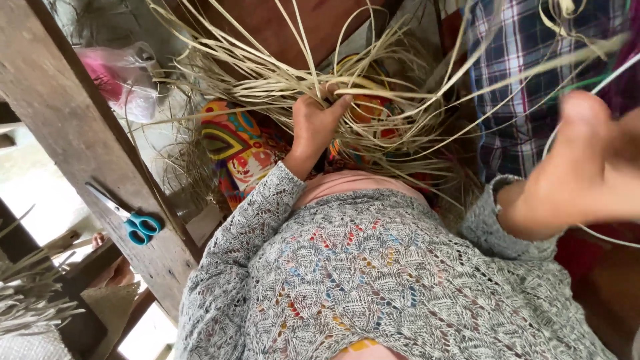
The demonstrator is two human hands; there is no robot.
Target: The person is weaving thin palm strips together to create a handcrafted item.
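Note:
A loose bundle of pale straw strips (280,80) fans out over my lap. My left hand (313,123) is closed around the bundle where the strips gather, thumb pointing right. My right hand (587,167) is raised close to the camera at the right and is blurred. Its fingers are closed, and a thin pale strand (548,143) curves past it. Both arms wear a grey knitted sweater (373,267). Under the straw lies a brightly patterned cloth (233,143).
Blue-handled scissors (133,223) lie on a slanting wooden beam (73,120) at the left. A pink plastic bag (120,73) sits behind the beam. A plaid cloth (520,87) hangs at the upper right. More straw (27,293) lies at the lower left.

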